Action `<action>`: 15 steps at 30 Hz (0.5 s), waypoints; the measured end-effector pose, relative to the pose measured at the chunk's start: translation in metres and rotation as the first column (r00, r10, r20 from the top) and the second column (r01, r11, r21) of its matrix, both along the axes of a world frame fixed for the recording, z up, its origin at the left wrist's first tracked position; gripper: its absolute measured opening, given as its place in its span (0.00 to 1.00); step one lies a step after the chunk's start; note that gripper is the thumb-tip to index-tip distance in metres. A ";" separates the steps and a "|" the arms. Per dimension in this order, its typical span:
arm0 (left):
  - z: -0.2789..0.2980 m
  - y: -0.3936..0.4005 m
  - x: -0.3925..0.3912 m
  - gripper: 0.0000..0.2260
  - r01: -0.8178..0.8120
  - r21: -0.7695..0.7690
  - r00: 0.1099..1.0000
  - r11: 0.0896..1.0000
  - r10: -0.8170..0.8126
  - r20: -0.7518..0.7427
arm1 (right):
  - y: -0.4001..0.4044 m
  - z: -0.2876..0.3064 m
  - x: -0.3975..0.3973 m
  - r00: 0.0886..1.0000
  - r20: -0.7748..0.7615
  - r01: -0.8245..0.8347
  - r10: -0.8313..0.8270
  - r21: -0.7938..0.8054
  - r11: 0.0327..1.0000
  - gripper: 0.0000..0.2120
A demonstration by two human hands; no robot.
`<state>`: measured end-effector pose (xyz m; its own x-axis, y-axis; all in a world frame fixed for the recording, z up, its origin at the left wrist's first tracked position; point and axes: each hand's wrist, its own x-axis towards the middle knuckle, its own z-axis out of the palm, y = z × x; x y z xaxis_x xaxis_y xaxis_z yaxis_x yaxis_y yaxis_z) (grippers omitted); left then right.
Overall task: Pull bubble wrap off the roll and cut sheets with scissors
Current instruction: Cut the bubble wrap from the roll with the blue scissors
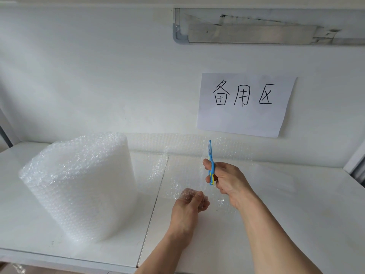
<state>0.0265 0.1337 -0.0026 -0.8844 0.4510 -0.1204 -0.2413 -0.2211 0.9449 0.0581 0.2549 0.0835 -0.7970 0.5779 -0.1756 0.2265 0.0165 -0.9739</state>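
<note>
Left hand (190,202) pinches the near edge of the wrap (183,175) at 6 o'clock | right hand (225,180) grips blue scissors (211,163), blades closed, pointing to 12 | roll (79,186) upright at 9 o'clock | paper sign (245,104) on wall at 1 o'clock | risk: slack wrap may bunch between blades, tearing raggedly.

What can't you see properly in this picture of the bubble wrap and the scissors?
- The scissors blades: seen edge-on in the head view, so open or closed cannot be told.
- Left hand fingertips: blurred behind the bubble wrap sheet that it grips.
- The sheet's cut line: the clear film fades into the white table.
- The roll core: hidden by its own layers.
- The right hand fingers: hidden behind the palm.
</note>
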 end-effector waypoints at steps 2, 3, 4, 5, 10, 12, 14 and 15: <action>0.000 0.000 0.000 0.05 0.002 -0.001 1.000 1.000 -0.002 -0.002 | 0.001 0.001 -0.001 1.000 -0.002 0.000 0.000 0.015 1.000 0.17; 0.001 0.000 0.000 0.05 0.001 -0.002 1.000 1.000 -0.001 -0.003 | 0.001 0.001 -0.001 1.000 -0.002 -0.001 0.001 0.013 1.000 0.17; 0.001 0.000 0.000 0.05 0.000 -0.002 1.000 1.000 0.000 -0.003 | 0.001 0.001 -0.002 1.000 -0.002 0.002 -0.002 0.005 1.000 0.17; 0.001 0.000 0.001 0.05 -0.002 -0.003 1.000 1.000 0.002 -0.004 | 0.002 0.002 -0.002 1.000 -0.005 0.006 -0.006 -0.004 1.000 0.17; 0.001 0.000 0.001 0.05 0.002 -0.004 1.000 1.000 -0.002 -0.004 | 0.005 0.006 -0.005 1.000 -0.009 -0.001 0.001 0.019 1.000 0.17; 0.002 -0.001 0.001 0.05 0.005 -0.003 1.000 1.000 -0.005 0.000 | 0.006 0.006 -0.007 1.000 -0.015 0.003 -0.003 0.002 1.000 0.18; 0.002 -0.001 0.002 0.05 0.008 -0.003 1.000 1.000 -0.008 0.000 | 0.007 0.007 -0.008 1.000 -0.016 0.015 -0.015 -0.003 1.000 0.18; 0.003 -0.001 0.002 0.05 0.009 -0.005 1.000 1.000 -0.009 -0.002 | 0.007 0.007 -0.009 1.000 -0.015 0.019 -0.019 0.005 1.000 0.18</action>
